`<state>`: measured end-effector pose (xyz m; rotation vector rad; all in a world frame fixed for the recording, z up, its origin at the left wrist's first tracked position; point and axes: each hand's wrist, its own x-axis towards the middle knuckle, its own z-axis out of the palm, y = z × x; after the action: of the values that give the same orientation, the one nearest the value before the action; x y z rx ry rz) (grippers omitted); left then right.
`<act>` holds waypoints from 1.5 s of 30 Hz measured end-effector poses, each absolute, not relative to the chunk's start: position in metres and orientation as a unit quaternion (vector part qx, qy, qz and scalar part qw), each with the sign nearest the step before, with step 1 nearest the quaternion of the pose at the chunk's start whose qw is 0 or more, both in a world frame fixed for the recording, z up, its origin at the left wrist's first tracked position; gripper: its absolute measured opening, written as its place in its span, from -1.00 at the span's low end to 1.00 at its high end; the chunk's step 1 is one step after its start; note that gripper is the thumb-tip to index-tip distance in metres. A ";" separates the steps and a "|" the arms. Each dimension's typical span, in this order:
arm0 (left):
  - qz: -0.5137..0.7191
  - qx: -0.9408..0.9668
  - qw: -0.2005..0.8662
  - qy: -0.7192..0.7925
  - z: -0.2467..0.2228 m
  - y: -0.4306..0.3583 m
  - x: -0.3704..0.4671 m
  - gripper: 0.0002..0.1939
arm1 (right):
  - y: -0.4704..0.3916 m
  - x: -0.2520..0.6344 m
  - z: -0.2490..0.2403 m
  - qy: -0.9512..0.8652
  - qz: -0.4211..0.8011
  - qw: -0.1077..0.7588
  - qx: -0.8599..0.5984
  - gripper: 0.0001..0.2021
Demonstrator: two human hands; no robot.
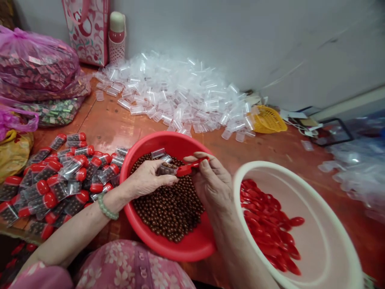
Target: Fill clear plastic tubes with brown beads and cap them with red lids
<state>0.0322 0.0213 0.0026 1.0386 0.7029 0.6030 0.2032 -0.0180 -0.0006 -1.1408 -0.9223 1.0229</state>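
Over a red basin of small brown balls, my left hand is closed around a small clear plastic container with brown balls inside. My right hand pinches a red plastic cap, whose near end meets the container's mouth; whether it is seated I cannot tell. A couple of clear containers lie on the balls at the back of the basin. Right of my right hand, a white basin holds many loose red caps.
Filled, red-capped containers are heaped on the left. Behind the red basin spreads a pile of clear containers, with a yellow basket beside it. Stuffed plastic bags, a pink bag and a bottle stand at the back left.
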 end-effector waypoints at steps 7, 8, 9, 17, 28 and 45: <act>0.320 0.455 0.758 0.340 0.003 0.025 0.029 -0.77 | -0.031 0.206 -0.003 -0.533 0.368 0.469 -0.600 -0.76; 0.330 0.445 0.758 0.343 0.002 0.026 0.028 -0.77 | -0.032 0.206 -0.003 -0.577 0.332 0.431 -0.609 -0.75; 0.341 0.434 0.759 0.346 0.000 0.026 0.028 -0.78 | -0.033 0.205 -0.002 -0.622 0.299 0.393 -0.608 -0.74; 0.358 0.427 0.760 0.335 -0.002 0.028 0.028 -0.78 | -0.029 0.193 -0.007 -0.746 0.166 0.316 -0.563 -0.57; 0.251 0.431 0.806 0.319 0.000 0.031 0.021 -0.85 | -0.001 0.214 0.014 -0.537 0.374 0.490 -0.576 -0.76; 0.201 0.249 0.935 0.152 0.000 0.047 0.004 -0.56 | 0.027 0.200 0.022 -0.508 0.472 0.510 -0.509 -0.78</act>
<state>0.0044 0.0474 0.0000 0.5095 0.3116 0.4101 0.1995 0.0273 0.0223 -1.2245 -1.2235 1.1356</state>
